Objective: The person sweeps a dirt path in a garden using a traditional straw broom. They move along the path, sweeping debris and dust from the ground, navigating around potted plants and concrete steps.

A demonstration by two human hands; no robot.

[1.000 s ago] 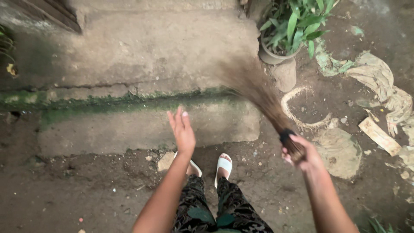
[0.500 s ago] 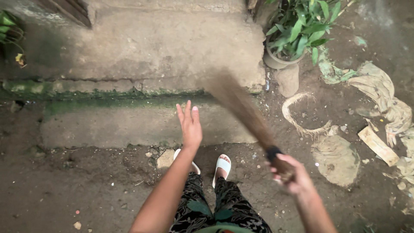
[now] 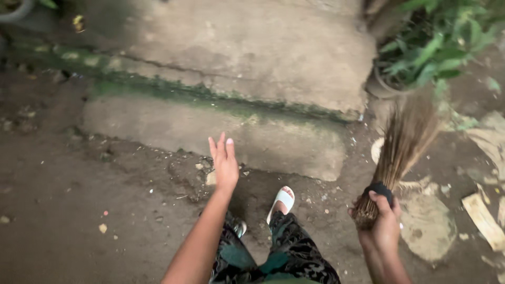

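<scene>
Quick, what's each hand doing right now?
Left hand: open, fingers spread, holding nothing.
Right hand: closed around the stick broom.

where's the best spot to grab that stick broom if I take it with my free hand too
Grip the bound butt of the broom, just below the black band, where the right hand already wraps it. The bristles fan out loose above, so only the tied end is firm. The open left hand would likely come in from the left.

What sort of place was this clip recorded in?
Most likely an outdoor yard beside a house entrance. The ground is bare dirt, mossy concrete steps rise ahead, and a potted plant stands at their corner. The right hand grips a stick broom; the left hand is empty.
</scene>
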